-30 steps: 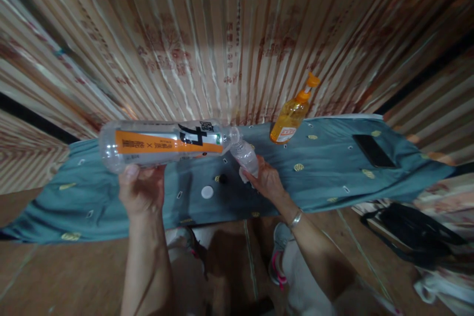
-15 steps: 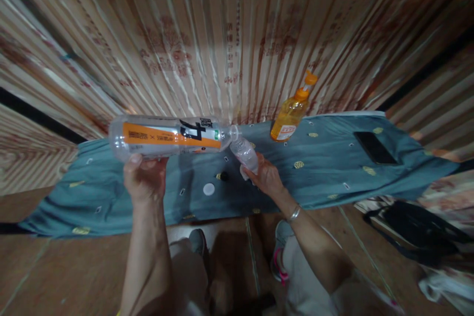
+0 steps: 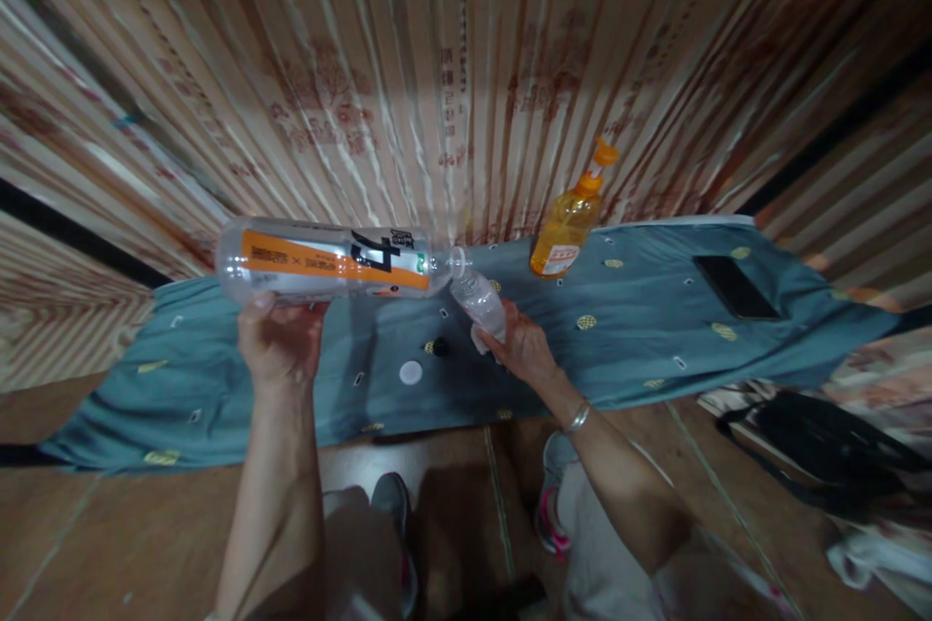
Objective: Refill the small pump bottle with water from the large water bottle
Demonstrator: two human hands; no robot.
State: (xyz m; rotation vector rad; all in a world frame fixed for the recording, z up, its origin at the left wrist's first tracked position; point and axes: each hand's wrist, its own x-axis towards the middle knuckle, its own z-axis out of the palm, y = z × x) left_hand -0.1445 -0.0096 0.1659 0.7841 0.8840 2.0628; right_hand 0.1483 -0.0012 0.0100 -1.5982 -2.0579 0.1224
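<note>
My left hand (image 3: 281,338) grips a large clear plastic bottle (image 3: 327,260) with an orange and black label from below. That bottle lies nearly level in the air, its neck pointing right. My right hand (image 3: 522,342) is closed around a small clear bottle (image 3: 477,301), tilted with its mouth up and to the left. The two mouths meet; whether they touch exactly I cannot tell. Below them on the cloth lie a white round cap (image 3: 411,372) and a small black piece (image 3: 440,346).
A yellow pump bottle (image 3: 564,228) stands at the back of the narrow table covered with a teal cloth (image 3: 626,349). A black phone (image 3: 735,287) lies at the right. Behind rises a pleated curtain (image 3: 408,68). A black bag (image 3: 822,446) is at the lower right.
The large bottle's base has risen slightly in my left hand, so its neck slopes a little more downward. My right hand and the small bottle stay almost in place.
</note>
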